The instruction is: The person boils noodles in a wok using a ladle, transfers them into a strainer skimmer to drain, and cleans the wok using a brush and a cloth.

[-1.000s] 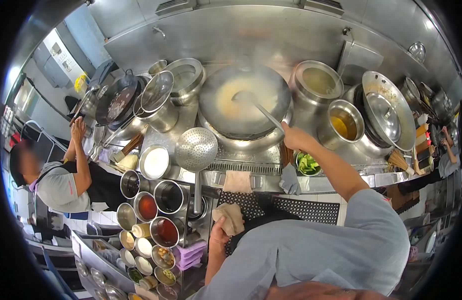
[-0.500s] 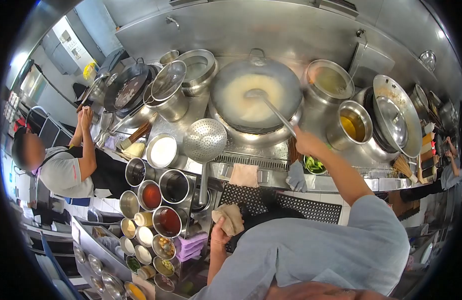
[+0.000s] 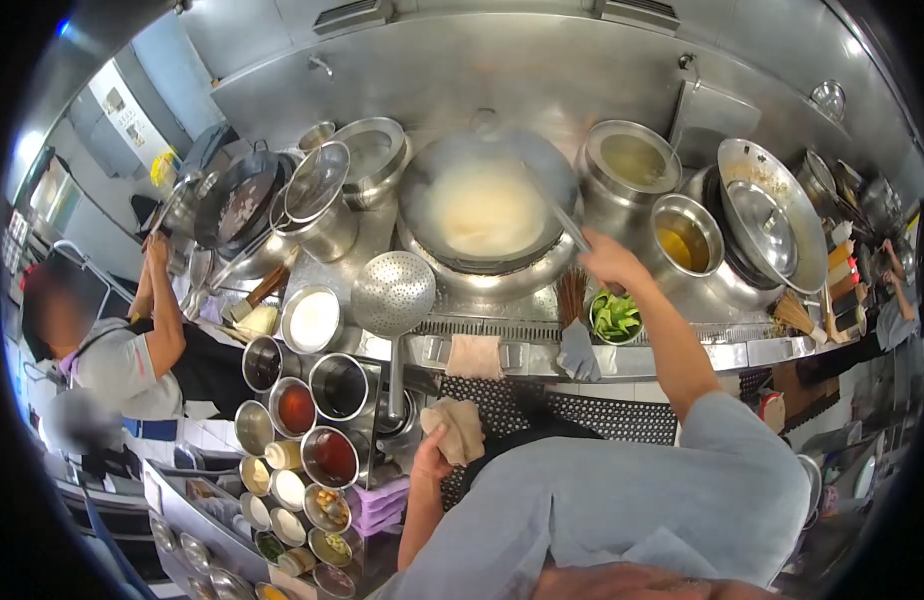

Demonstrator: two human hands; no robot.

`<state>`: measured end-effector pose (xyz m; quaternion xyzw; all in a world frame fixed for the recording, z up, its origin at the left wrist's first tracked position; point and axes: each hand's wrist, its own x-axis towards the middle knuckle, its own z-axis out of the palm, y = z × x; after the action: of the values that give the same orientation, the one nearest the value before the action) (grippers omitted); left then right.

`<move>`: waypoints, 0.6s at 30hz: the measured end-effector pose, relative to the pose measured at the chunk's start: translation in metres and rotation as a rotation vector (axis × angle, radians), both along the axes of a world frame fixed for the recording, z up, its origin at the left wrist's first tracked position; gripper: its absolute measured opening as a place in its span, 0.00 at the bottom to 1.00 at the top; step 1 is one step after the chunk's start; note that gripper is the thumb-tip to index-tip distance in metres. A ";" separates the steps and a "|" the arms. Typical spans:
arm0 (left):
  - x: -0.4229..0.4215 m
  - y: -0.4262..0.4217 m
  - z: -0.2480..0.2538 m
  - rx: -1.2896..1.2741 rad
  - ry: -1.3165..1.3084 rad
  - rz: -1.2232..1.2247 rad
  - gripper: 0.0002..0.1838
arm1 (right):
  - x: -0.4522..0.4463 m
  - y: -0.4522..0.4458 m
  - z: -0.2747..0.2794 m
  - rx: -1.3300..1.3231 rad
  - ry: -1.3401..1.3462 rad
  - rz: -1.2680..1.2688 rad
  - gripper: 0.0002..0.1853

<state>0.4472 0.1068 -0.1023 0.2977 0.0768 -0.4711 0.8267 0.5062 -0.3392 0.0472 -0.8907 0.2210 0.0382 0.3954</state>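
A steel back wall (image 3: 542,70) spans the top of the frame, above a steel counter (image 3: 375,232). At far left a co-worker (image 3: 122,370) stands by a dark pan (image 3: 244,195). Left of centre are sauce pots (image 3: 330,457) and a perforated skimmer (image 3: 393,290). At lower centre the person's left hand (image 3: 432,456) has its grip closed round a folded beige cloth (image 3: 456,428). The wok (image 3: 419,190) sits at upper centre with cloudy liquid (image 3: 487,215) under haze; right of it, the right hand (image 3: 610,262) has its grip wrapped round a long utensil handle (image 3: 557,210), its head hidden. Slow sweeps along the wok's curve, wrist clear of the haze, should stir evenly without splashing. Farther right are green vegetables (image 3: 615,318) and a pot of yellow liquid (image 3: 685,243).
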 end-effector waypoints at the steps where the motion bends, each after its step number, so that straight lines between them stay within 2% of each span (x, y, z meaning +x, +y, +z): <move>1: 0.001 -0.001 0.006 0.007 -0.016 -0.013 0.40 | 0.023 -0.003 -0.004 -0.022 -0.030 -0.033 0.25; 3: -0.003 -0.002 0.018 0.073 -0.067 0.034 0.39 | 0.061 -0.009 -0.006 0.050 -0.019 -0.047 0.22; 5: -0.007 0.002 0.012 0.102 -0.071 0.042 0.39 | 0.092 -0.009 -0.006 0.072 0.094 -0.055 0.20; 8: -0.011 0.012 -0.005 0.140 -0.097 0.074 0.39 | 0.108 0.004 -0.013 0.156 0.066 -0.007 0.21; 10: -0.012 0.022 -0.029 0.058 0.046 0.003 0.39 | 0.107 0.017 -0.008 0.095 0.128 0.037 0.23; 12: -0.016 0.022 -0.031 0.060 0.045 0.013 0.38 | 0.104 0.027 -0.017 -0.065 0.124 0.165 0.25; 13: -0.017 0.022 -0.031 0.060 0.038 0.016 0.37 | 0.096 0.030 -0.022 -0.062 0.129 0.163 0.25; 15: -0.018 0.011 -0.020 0.086 0.040 0.022 0.37 | 0.062 0.040 -0.003 -0.223 0.235 0.302 0.26; 18: -0.011 0.004 -0.024 0.105 0.046 0.008 0.36 | 0.031 0.033 0.001 -0.316 0.236 0.343 0.29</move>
<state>0.4360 0.1108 -0.1263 0.3296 0.1215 -0.4698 0.8099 0.5374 -0.3061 0.0482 -0.9552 0.1143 0.1735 0.2107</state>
